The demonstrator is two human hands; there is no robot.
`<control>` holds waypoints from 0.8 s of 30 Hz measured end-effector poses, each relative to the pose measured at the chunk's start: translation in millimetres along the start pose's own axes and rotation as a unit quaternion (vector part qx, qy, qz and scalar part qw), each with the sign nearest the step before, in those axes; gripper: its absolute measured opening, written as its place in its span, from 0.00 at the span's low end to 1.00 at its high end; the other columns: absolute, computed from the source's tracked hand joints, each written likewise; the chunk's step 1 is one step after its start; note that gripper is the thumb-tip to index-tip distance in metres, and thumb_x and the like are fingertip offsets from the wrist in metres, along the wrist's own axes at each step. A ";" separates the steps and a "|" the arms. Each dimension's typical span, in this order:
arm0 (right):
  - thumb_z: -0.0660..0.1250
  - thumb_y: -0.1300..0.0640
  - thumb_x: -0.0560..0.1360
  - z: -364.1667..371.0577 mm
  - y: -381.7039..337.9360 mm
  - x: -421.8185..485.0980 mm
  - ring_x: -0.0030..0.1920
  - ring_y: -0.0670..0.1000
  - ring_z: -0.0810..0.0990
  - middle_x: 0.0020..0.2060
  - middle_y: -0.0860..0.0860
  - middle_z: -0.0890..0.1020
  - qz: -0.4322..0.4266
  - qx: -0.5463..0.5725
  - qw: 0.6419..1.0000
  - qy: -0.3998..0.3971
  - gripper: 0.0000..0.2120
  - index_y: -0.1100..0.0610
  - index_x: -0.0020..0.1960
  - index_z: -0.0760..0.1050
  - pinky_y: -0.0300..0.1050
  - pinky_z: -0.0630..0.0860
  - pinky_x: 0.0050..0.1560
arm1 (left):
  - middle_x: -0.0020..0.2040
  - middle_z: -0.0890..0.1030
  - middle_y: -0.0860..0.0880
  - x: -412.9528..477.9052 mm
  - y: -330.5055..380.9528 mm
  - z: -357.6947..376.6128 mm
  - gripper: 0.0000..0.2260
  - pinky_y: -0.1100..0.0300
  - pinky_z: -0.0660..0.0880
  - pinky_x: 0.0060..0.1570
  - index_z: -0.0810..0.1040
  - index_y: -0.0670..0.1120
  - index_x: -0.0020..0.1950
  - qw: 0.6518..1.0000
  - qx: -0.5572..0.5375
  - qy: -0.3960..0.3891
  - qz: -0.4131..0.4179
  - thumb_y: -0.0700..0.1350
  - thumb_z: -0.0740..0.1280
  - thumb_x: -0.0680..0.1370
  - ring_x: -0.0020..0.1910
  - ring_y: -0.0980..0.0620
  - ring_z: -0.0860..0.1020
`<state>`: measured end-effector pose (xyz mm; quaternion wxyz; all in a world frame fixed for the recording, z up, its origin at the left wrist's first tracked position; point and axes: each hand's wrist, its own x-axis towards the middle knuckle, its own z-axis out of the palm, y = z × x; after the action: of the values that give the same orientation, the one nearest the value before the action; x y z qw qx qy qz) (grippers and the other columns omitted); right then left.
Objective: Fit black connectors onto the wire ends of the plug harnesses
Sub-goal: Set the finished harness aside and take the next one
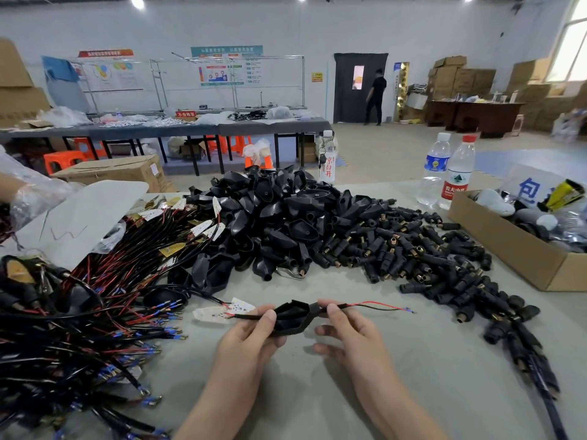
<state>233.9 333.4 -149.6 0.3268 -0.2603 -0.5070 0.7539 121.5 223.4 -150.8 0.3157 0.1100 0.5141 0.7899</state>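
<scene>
A black plug cover [292, 317] is held above the table's near middle, with a black cable threaded through it. My left hand [254, 331] grips the cover's left side. My right hand [346, 328] pinches the cable at the cover's narrow neck. Red and black wire ends [384, 307] with a blue-sleeved terminal stick out to the right. A white label [222, 311] hangs on the cable at the left. A heap of black covers [279, 223] lies behind, and a spread of small black connectors [409, 252] with brass inserts lies to the right.
A big tangle of harnesses [79, 312] with blue-tipped wires fills the left. A cardboard box [514, 246] stands at the right edge, two water bottles [448, 169] behind it. Finished pieces [521, 347] lie at the near right. A person [376, 96] stands by the far door.
</scene>
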 end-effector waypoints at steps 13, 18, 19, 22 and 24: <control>0.60 0.52 0.83 -14.1 -7.7 9.2 0.44 0.54 0.87 0.43 0.55 0.87 -0.022 0.020 0.997 0.068 0.11 0.57 0.54 0.78 0.41 0.81 0.36 | 0.54 0.84 0.39 1.8 9.3 -6.7 0.07 0.62 0.82 0.45 0.81 0.34 0.52 0.985 -0.153 0.014 -0.075 0.35 0.67 0.77 0.45 0.52 0.85; 0.61 0.51 0.82 -16.8 -8.6 11.2 0.45 0.58 0.87 0.46 0.57 0.86 -0.026 0.078 0.994 0.078 0.11 0.57 0.54 0.77 0.43 0.82 0.37 | 0.55 0.84 0.40 -0.7 9.4 -3.0 0.10 0.63 0.81 0.49 0.79 0.33 0.58 0.990 -0.123 0.016 -0.070 0.34 0.65 0.78 0.45 0.53 0.85; 0.62 0.51 0.81 -15.7 -8.2 10.9 0.46 0.58 0.86 0.47 0.57 0.86 -0.020 0.091 0.993 0.072 0.11 0.57 0.54 0.77 0.44 0.82 0.38 | 0.55 0.84 0.40 -0.4 8.4 -2.4 0.10 0.62 0.81 0.50 0.79 0.33 0.58 0.992 -0.110 0.014 -0.063 0.34 0.65 0.78 0.46 0.54 0.85; 0.66 0.52 0.78 -8.0 -2.9 6.5 0.45 0.56 0.86 0.48 0.57 0.86 0.019 0.107 0.994 0.030 0.10 0.57 0.53 0.81 0.45 0.82 0.37 | 0.54 0.85 0.40 -1.3 4.4 1.9 0.09 0.61 0.79 0.51 0.79 0.33 0.56 0.998 -0.060 -0.007 -0.034 0.33 0.65 0.78 0.50 0.52 0.84; 0.66 0.54 0.79 -3.1 1.6 3.3 0.49 0.55 0.86 0.49 0.57 0.86 0.030 0.074 0.997 -0.009 0.11 0.59 0.56 0.80 0.44 0.82 0.39 | 0.54 0.84 0.39 -2.4 1.1 6.5 0.09 0.62 0.79 0.51 0.79 0.33 0.57 0.999 -0.033 -0.031 -0.022 0.33 0.65 0.78 0.52 0.49 0.84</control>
<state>233.6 337.3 -152.5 0.3173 -0.2435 -0.4446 0.8015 126.2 226.5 -146.5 0.3522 0.1123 0.4799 0.7956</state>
